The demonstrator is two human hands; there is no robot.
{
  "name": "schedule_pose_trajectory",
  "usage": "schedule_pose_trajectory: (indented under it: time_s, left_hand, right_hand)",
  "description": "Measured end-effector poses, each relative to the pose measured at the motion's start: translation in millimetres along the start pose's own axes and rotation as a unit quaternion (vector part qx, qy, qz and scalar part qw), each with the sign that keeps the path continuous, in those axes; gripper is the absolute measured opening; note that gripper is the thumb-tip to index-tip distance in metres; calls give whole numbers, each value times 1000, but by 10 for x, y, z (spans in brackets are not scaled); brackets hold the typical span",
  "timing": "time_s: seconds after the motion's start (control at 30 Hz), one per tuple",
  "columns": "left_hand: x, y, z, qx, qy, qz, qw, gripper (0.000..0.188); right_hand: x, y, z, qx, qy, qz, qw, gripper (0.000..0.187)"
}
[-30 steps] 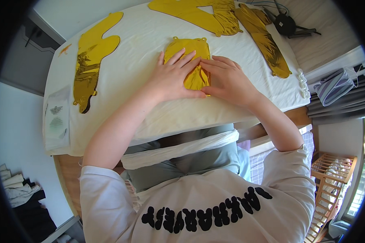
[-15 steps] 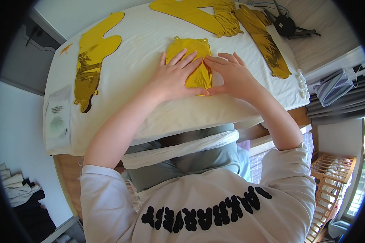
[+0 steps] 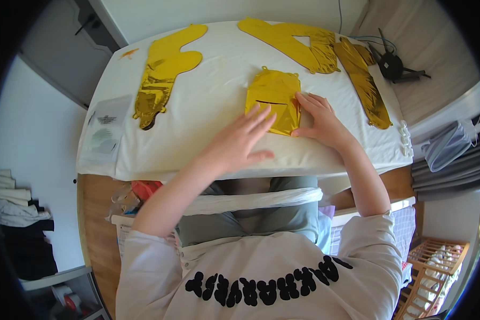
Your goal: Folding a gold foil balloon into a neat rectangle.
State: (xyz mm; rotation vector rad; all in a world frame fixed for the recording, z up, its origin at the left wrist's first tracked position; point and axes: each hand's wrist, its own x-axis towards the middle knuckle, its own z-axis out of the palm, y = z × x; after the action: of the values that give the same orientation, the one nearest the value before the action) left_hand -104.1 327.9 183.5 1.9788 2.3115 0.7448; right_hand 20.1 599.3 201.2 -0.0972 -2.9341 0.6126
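Observation:
A gold foil balloon (image 3: 273, 85) lies flat and folded on the white-covered table (image 3: 208, 114), with small tabs along its far edge and a dark slit-like line across its middle. My right hand (image 3: 323, 121) rests at its right edge, fingers stretched out and thumb by the near corner. Over its near left part hovers my left hand (image 3: 233, 140), fingers spread and holding nothing; whether the fingertips touch the foil is hard to tell.
Flat gold foil balloons lie around it: one at left (image 3: 162, 69), one with a triangular hole (image 3: 282, 42), another at right (image 3: 364, 82). A clear plastic bag (image 3: 108, 130) sits at the left edge, a black router-like device (image 3: 390, 66) at far right, small white pieces (image 3: 405, 140) below it.
My left hand has come off the foil toward me and opened wider. My right hand stays at the right edge. The view has shifted, so the table sits farther right in it.

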Motion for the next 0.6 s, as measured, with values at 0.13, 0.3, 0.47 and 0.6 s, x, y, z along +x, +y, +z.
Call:
schedule_pose_trajectory:
  time_s: [0.13,0.3,0.47,0.6]
  left_hand:
    - [-455,351,-63,36,24,-32,999,78]
    - [-858,558,33,71,162,-95,980,57]
    - [-864,476,218,25,203,-89,975,38]
    - [-818,473,224,36,213,-88,972,32]
  right_hand:
    - [-32,-255,-94,-15,-63,-14,998,112]
    - [-189,-402,-68,-9,-86,-19,996,115]
    - [-121,-439,-120,16,-88,-12,996,114]
    - [-3,-372,-212,-22,-79,-36,996,93]
